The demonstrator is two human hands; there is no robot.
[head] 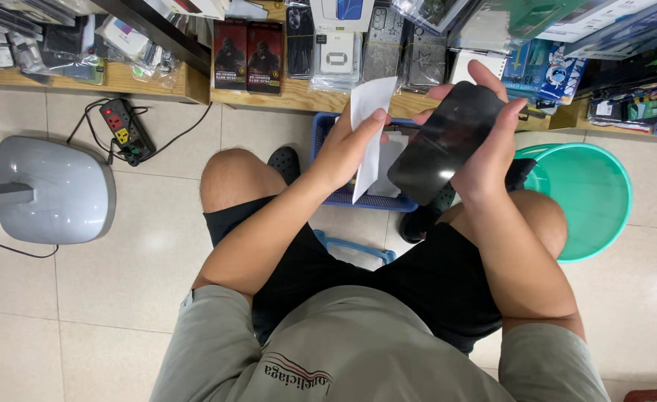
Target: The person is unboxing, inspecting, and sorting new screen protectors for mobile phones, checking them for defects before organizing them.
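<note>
Hands are raised above the knees. A dark glass sheet (447,141) is cradled by its edges in the right hand (492,149), fingers curled around it so its face stays untouched. A white paper slip (369,130) is pinched between thumb and fingers of the left hand (347,152), just beside it. Beyond, a blue basket (328,130) and green bucket (596,201) are set on the floor below a crowded wooden shelf (298,97).

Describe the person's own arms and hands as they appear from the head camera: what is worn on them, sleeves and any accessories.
Both arms are bare from the short grey-green sleeves of a T-shirt down to the fingers. The left hand and right hand wear no gloves, and no rings, watch or bracelet show on either wrist.
</note>
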